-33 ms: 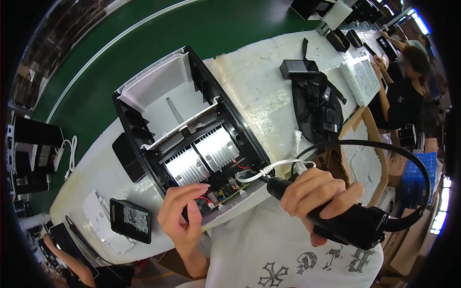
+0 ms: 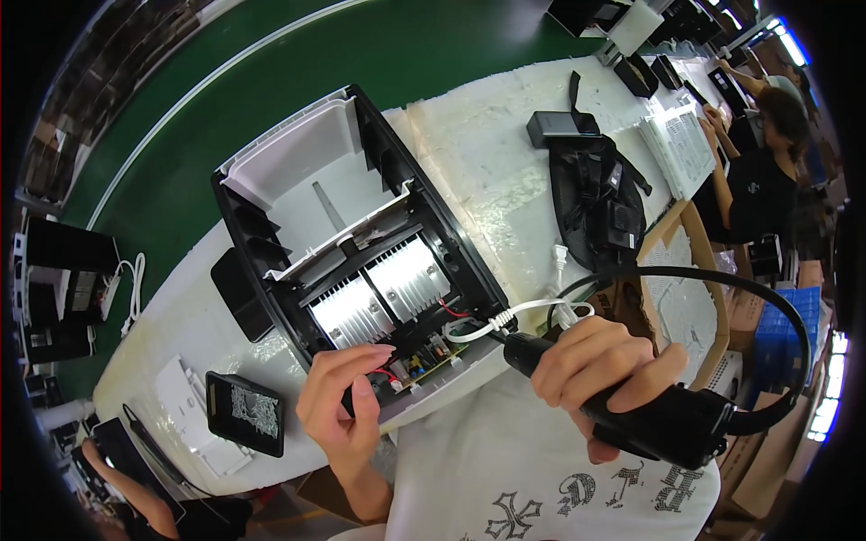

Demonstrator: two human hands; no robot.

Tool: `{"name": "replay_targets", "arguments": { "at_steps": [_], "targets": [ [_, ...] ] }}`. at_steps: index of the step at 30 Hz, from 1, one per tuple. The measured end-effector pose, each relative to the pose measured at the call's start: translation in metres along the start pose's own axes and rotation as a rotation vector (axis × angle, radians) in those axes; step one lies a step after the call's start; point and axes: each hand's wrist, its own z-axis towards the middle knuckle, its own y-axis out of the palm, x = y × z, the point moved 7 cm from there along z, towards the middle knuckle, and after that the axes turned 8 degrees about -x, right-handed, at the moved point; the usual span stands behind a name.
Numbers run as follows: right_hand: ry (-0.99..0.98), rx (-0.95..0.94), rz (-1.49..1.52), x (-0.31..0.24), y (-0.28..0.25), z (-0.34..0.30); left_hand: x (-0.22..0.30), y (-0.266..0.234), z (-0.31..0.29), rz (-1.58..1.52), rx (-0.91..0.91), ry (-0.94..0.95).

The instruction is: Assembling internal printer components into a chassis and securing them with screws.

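A black and white appliance housing (image 2: 293,189) lies open on the table before me. Inside it are two silver finned heat sinks (image 2: 352,317), with a circuit board (image 2: 419,363) along the near edge. My left hand (image 2: 338,410) hovers at the board's left end, thumb and fingers apart, with nothing visible between them. In my right hand (image 2: 600,370) is a black electric screwdriver (image 2: 663,419), its nose toward the housing's near right corner. A thick black cable (image 2: 767,302) loops from its back end. A white cord (image 2: 541,305) lies coiled beside the nose.
A black tray of screws (image 2: 245,415) stands left of the housing. Right of it lie a black mesh bag (image 2: 591,194) and a black box (image 2: 561,129). An open carton (image 2: 713,316) sits at the right. A co-worker (image 2: 758,171) works at the far right; another person's arm (image 2: 135,482) shows lower left.
My right hand and the electric screwdriver have shifted very slightly to the right, away from the housing. My left hand has not visibly moved.
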Motion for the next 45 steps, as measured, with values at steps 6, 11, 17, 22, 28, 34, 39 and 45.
{"name": "replay_targets", "arguments": {
  "at_steps": [6, 11, 17, 22, 28, 34, 39, 45],
  "targets": [
    [0.09, 0.015, -0.093, -0.005, -0.004, 0.002, -0.003, -0.001, -0.002, -0.027, 0.022, 0.026],
    [-0.01, 0.107, 0.019, -0.023, -0.017, 0.027, 0.0, 0.0, -0.001, -0.039, 0.028, 0.023],
    [-0.273, 0.211, 0.106, -0.07, -0.042, 0.042, 0.028, 0.026, 0.008, 0.208, -0.313, 0.212],
    [-0.398, 0.115, 0.437, -0.097, -0.058, 0.055, 0.042, 0.057, 0.012, 0.252, -0.463, 0.223],
    [-0.376, -0.035, 0.691, -0.131, -0.064, 0.072, 0.038, 0.063, 0.011, 0.155, -0.413, 0.248],
    [-0.335, -0.176, 0.664, -0.16, -0.056, 0.075, 0.042, 0.06, 0.01, 0.007, -0.354, 0.254],
    [-0.321, -0.176, 0.65, -0.174, -0.046, 0.07, 0.052, 0.061, 0.005, 0.042, -0.336, 0.351],
    [-0.295, -0.162, 0.587, -0.177, -0.038, 0.07, 0.053, 0.061, -0.002, 0.051, -0.354, 0.353]
  ]
}}
